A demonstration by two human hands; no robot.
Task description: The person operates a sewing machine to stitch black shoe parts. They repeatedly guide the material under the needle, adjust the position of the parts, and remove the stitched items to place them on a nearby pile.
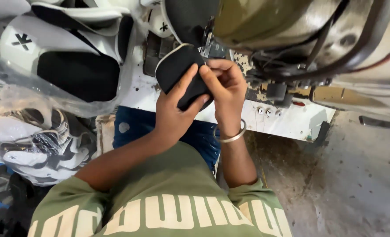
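- The single head camera is looking steeply down from above the person's shoulders, with the green shirt [168, 206] filling the lower edge.
- It is facing forward over the white machine table [287, 120] and sitting close beneath the sewing machine body [291, 30].
- It is taking in the concrete floor [357, 184] at right and plastic-bagged pieces [32, 145] at left.
- No second view is sharing the scene.

A worn white counter [287, 120], chipped and stained, carries an olive sewing machine [265, 22] with dark belts. Right of it lies a grey, dusty concrete floor [357, 175]. At left, a clear plastic bag [32, 131] holds white-and-black pieces.
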